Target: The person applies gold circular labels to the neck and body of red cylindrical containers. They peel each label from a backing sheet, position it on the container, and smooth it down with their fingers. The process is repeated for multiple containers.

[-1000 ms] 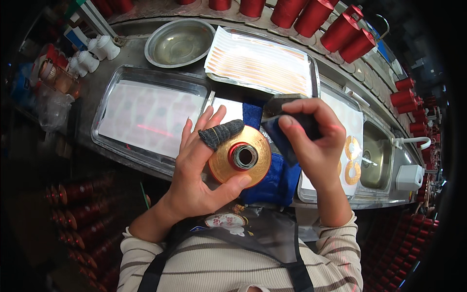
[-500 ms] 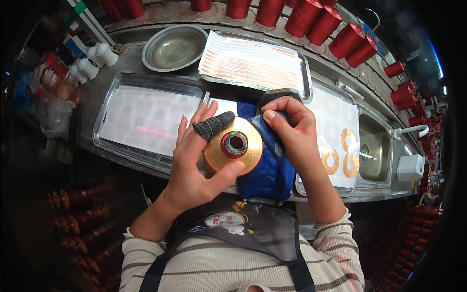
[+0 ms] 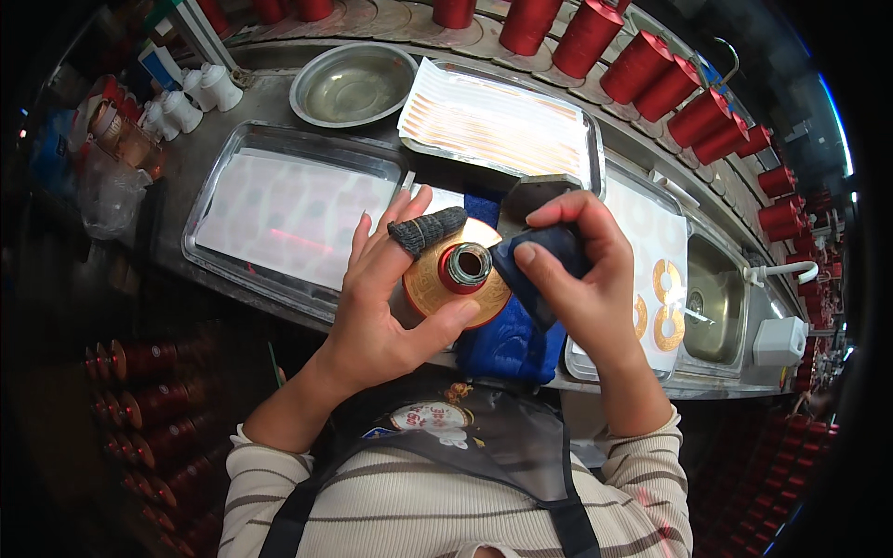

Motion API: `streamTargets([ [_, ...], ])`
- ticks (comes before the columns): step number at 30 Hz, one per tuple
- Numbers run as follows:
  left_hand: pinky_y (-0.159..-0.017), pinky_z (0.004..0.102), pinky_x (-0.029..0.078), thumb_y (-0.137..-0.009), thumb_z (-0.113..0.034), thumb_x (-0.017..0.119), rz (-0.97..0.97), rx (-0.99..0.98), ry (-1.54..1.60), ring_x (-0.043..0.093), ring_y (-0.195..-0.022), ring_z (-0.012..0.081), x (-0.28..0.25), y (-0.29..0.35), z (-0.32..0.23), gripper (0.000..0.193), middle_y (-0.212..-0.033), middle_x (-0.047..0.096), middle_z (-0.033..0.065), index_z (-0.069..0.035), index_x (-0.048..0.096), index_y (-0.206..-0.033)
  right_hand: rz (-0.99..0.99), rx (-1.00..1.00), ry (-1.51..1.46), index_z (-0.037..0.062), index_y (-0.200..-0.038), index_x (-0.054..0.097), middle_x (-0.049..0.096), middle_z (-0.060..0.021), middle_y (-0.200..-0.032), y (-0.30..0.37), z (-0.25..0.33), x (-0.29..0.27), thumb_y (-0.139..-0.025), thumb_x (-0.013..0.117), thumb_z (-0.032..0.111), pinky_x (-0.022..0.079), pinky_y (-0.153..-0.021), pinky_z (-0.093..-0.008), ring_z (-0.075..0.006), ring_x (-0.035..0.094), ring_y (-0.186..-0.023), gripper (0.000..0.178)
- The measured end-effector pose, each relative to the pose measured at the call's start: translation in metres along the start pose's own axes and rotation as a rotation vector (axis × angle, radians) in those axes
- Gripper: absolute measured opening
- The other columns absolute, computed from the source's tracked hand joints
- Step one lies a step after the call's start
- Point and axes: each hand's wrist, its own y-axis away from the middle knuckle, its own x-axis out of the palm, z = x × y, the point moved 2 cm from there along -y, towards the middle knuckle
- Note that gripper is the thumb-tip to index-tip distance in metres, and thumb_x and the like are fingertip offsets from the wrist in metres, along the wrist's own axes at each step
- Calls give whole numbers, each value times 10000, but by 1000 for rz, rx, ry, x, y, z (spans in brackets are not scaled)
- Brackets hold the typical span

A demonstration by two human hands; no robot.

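Left hand (image 3: 386,307) cups the gold-topped red bottle (image 3: 459,279) mid-scene, near the body; right hand (image 3: 581,279) pinches a blue cloth (image 3: 539,270) vs its neck. Risk: bottle slips off the open palm w/ a hard wipe, onto the steel tray (image 3: 233,270).

A gold bottle (image 3: 456,279) with a red neck meets a dark blue cloth (image 3: 544,270). Red bottles (image 3: 651,70) line the grey counter (image 3: 209,149); the shirt (image 3: 409,511) is beige-and-brown striped.

Left hand (image 3: 386,298) cupped, right hand (image 3: 581,279) pinching
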Motion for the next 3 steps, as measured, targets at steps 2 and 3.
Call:
streamTargets([
  [2, -1195, 619, 115, -776, -318, 812, -12, 1, 23, 339, -1474, 445, 3, 0, 2, 717, -1531, 452, 235, -64, 562, -1399, 35, 40, 16, 26, -1050, 613, 630, -16, -1001, -14, -8, -1, -854, 753, 76, 475, -841, -223, -75, 591, -923, 246],
  [3, -1186, 638, 114, -782, -323, 809, -6, 14, 5, 337, -1474, 448, 2, -1, 2, 722, -1537, 448, 229, -73, 556, -1410, 56, -25, 54, 34, -1060, 614, 635, -12, -995, -22, -11, -1, -856, 758, 86, 473, -832, -213, -75, 594, -909, 255],
])
